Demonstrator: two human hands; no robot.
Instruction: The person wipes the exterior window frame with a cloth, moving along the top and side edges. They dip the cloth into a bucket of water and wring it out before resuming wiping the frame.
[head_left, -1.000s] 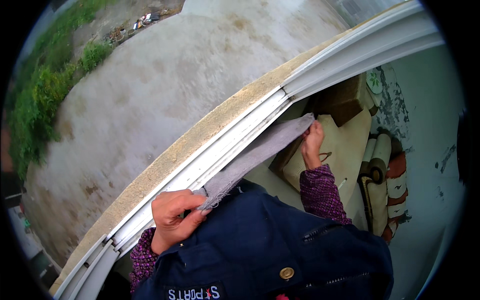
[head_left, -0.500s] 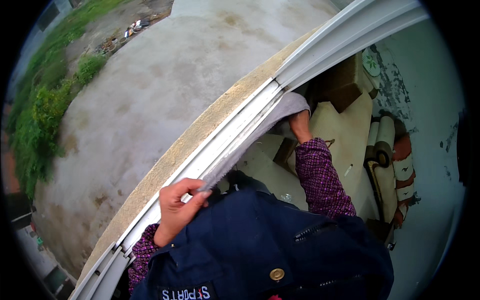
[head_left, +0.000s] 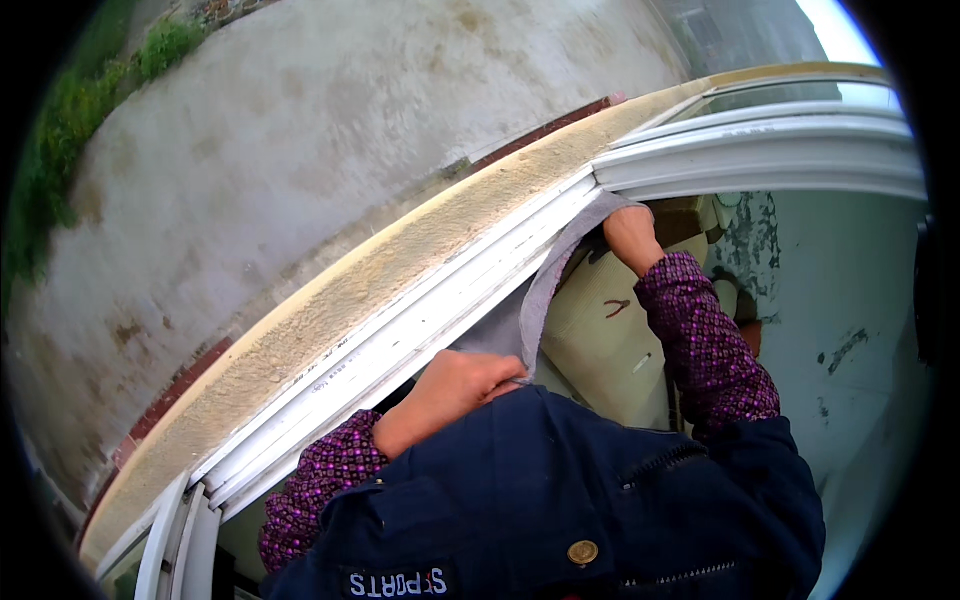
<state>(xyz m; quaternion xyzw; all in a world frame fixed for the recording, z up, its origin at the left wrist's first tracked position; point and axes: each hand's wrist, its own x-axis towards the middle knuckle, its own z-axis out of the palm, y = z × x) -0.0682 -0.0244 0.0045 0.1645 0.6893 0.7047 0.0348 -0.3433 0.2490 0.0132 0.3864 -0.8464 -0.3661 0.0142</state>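
Note:
A grey cloth (head_left: 541, 298) hangs in a loose band between my two hands, beside the white window frame (head_left: 420, 345). My left hand (head_left: 448, 388), just inside the frame and close to my dark blue jacket, is closed with one end of the cloth pinched between thumb and fingers. Farther off and to the right, my right hand (head_left: 632, 240) grips the other end near the frame's inner corner. Part of its grip is hidden by the cloth.
Outside the frame runs a rough tan ledge (head_left: 330, 300), with concrete ground (head_left: 300, 130) below. Inside, a pinkish plier-like tool (head_left: 616, 308) lies on a cream surface (head_left: 592, 330). A white sash (head_left: 770, 150) closes off the far right; a peeling pale wall (head_left: 820, 290) stands at the right.
My left hand has moved right, off the frame and inward with its end of the cloth. The cloth now sags between my hands. My view has turned, showing more of the ledge and sash.

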